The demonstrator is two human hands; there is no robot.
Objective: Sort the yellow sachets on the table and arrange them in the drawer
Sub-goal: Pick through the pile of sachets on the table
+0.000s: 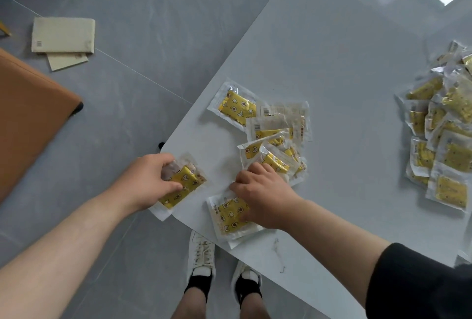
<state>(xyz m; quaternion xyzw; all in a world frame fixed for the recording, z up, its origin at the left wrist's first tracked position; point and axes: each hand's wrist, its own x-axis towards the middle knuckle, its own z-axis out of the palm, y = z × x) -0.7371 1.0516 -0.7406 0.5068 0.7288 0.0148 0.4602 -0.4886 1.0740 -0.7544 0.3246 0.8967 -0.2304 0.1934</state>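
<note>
Your left hand (150, 181) grips a small stack of yellow sachets (182, 186) at the near corner of the smooth pale-grey table (332, 63), fingers curled over the top and thumb pressed on the face; its clear crinkly wrapper overhangs the table's edge. Your right hand (263, 196) lies flat, fingers spread, pressing on another flat sachet (229, 214) by the near edge, its fingertips touching a loose overlapping heap of sachets (275, 137) just beyond. Each is a yellow rectangle printed with stars and moons, sealed in glossy transparent film. A larger jumbled pile (441, 140) lies well apart at the table's right edge. The drawer is not in view.
</note>
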